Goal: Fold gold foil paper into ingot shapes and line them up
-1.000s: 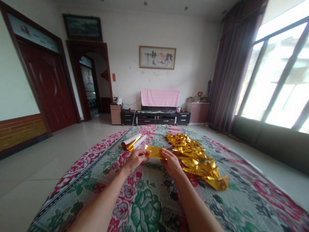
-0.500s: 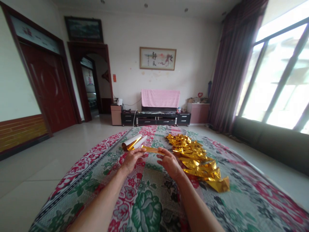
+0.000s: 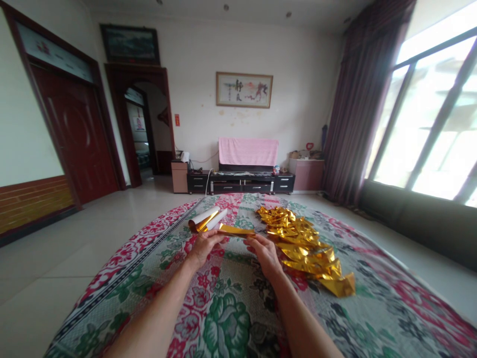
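Observation:
A narrow folded strip of gold foil paper (image 3: 237, 230) is stretched level between my two hands, above the cloth. My left hand (image 3: 204, 247) pinches its left end between thumb and fingers. At the right end my right hand (image 3: 264, 252) grips it the same way, fingers curled. Just beyond my left hand lie loosely rolled sheets of gold foil paper (image 3: 204, 219) with white backs. To the right of my right hand spreads a long row of folded gold foil pieces (image 3: 307, 248), overlapping one another.
A round table with a flowered cloth (image 3: 227, 318) lies under my arms. Beyond it stands a low black cabinet (image 3: 242, 185) with a pink cloth (image 3: 248, 151) draped over something on top. A window (image 3: 436, 119) and purple curtain (image 3: 357, 109) are at the right.
My right hand has shifted slightly down and its fingers have closed in around the strip's right end. More of the gold strip shows between my hands. The rolls and folded pieces stay put.

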Demonstrator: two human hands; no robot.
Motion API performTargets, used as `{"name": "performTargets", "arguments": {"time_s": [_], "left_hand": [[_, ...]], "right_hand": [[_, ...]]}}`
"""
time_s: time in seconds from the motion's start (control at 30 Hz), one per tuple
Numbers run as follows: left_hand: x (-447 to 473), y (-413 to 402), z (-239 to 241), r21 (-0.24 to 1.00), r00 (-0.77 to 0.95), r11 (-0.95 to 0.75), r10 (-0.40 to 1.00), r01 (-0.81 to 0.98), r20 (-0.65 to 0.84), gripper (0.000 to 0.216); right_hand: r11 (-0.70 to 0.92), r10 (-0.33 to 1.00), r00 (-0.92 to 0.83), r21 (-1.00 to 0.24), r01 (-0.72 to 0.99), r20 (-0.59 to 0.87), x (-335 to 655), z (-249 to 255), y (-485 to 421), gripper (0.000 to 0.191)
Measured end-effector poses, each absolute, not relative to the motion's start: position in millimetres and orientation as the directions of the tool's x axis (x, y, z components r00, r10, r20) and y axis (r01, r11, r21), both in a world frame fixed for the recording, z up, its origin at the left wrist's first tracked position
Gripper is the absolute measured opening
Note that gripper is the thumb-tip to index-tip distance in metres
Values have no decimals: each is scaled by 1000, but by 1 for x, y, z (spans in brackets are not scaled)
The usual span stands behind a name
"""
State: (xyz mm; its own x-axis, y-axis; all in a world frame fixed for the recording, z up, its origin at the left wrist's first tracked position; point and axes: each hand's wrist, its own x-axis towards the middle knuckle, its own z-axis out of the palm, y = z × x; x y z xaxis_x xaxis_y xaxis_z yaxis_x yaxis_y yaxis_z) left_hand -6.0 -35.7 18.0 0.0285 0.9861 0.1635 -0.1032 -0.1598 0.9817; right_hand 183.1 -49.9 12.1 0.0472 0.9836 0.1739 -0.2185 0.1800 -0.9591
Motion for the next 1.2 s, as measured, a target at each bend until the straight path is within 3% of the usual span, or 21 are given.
{"name": "performTargets", "arguments": {"time_s": [0.23,0.57,0.7,0.83,1.2], "left_hand": [[-9,-32,11,979,49,-183,981,-89,188,23],[-3,-30,13,958,9,-198,979,-208,204,26],[-3,-31,15,960,-16,-237,971,-151,237,26],[-4,-32,16,954,5,-292,956,-70,293,25],[-4,-33,17,944,11,-330,944,7,330,21]], "right_hand": [[213,977,71,-961,-179,203,184,12,-50,17],[234,972,39,-965,-118,231,182,8,-48,18],[243,970,57,-959,-143,237,181,10,-50,20],[237,970,98,-954,-184,222,181,12,-50,35],[266,962,111,-951,-157,250,183,12,-47,34]]}}
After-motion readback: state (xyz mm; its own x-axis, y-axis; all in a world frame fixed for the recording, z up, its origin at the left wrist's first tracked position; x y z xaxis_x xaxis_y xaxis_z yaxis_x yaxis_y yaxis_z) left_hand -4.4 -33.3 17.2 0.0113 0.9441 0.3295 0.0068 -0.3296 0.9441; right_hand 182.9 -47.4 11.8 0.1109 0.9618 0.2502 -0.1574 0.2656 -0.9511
